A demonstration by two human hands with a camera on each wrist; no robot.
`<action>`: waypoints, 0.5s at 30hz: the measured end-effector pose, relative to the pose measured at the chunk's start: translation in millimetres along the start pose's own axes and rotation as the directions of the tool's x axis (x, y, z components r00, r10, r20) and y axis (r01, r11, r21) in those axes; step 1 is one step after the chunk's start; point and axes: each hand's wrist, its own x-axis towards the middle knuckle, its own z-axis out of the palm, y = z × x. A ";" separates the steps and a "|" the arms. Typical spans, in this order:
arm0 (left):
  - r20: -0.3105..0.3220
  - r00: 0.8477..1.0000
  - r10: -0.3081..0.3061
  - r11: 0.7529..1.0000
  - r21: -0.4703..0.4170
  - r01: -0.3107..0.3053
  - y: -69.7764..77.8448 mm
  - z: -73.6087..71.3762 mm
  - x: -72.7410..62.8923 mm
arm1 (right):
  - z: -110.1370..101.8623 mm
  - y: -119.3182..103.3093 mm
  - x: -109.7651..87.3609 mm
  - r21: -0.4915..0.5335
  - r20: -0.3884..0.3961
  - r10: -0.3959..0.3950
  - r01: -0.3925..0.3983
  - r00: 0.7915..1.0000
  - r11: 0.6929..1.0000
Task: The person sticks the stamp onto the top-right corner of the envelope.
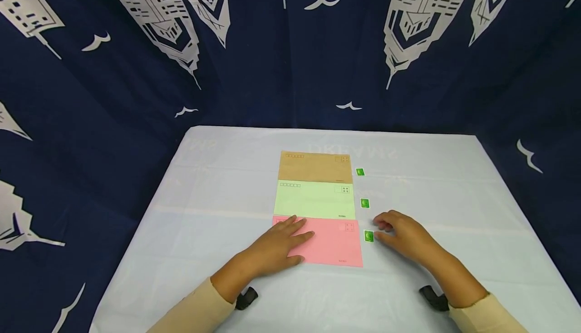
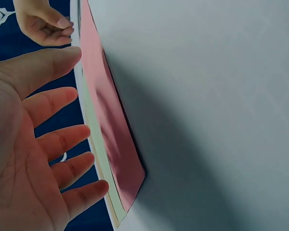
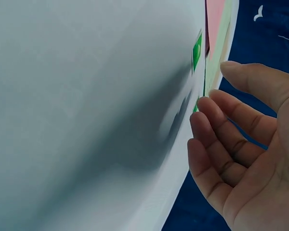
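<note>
A pink envelope lies nearest the person, with a pale green envelope and a brown envelope in a column beyond it. My left hand spreads its fingers over the pink envelope's left part, covering most of its row of printed boxes. To the right of the envelopes, a small green stamp with a white border lies beside the pink one. My right hand is close to that stamp, its thumb tip at the stamp's right edge. In the right wrist view its loosely bent fingers hold nothing.
Two more green stamps lie farther back, one beside the pale green envelope and one beside the brown one. A white cloth covers the table. Dark blue patterned fabric hangs behind it.
</note>
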 end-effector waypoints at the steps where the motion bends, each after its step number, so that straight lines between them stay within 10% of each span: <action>1: 0.001 1.000 0.003 1.000 0.008 -0.003 0.2 0.3 0.5 | 0.7 0.0 0.1 -0.001 0.008 -0.001 0.001 1.000 1.000; 15: 0.005 1.000 -0.020 0.993 0.121 0.019 3.7 6.8 4.0 | 8.9 -3.8 3.6 -0.028 0.058 0.003 -0.001 0.998 1.000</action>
